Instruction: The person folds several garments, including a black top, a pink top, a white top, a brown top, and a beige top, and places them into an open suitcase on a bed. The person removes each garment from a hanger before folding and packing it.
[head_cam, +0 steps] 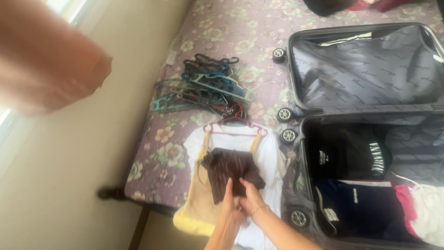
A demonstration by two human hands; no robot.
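A: First, state the materials on the bed point(222, 32).

B: Its cover is a mauve fabric with a floral print. Near its left edge lies a tangled heap of thin plastic hangers point(206, 85) in teal, black and grey. Below that, toward the near edge, a red hanger point(236, 124) carries a soft white shirt point(270, 157) with a yellow-and-beige garment point(201, 203) on it. A dark brown pinstriped garment point(229, 169), folded and creased, rests on top of these.

A: Hand status?

B: The left hand point(227, 203) and right hand point(252, 200) meet at the lower edge of the dark brown pinstriped garment. The fingers of both are curled closed, pinching its cloth between them.

A: And the case?

B: A hard-shell suitcase point(296, 69) with 4 visible wheels lies open along the right edge of the bed. Its upper half shows grey patterned lining. Its lower half holds folded black clothes point(347, 155), navy clothes point(365, 208) and a pink-and-white piece point(423, 208).

A: Limits of view?

B: Both forearms are cut off at the bottom. The suitcase runs past the right border. A blurred peach-coloured shape point(46, 60) at the upper left cannot be identified. Dark and red items at the top edge are cropped.
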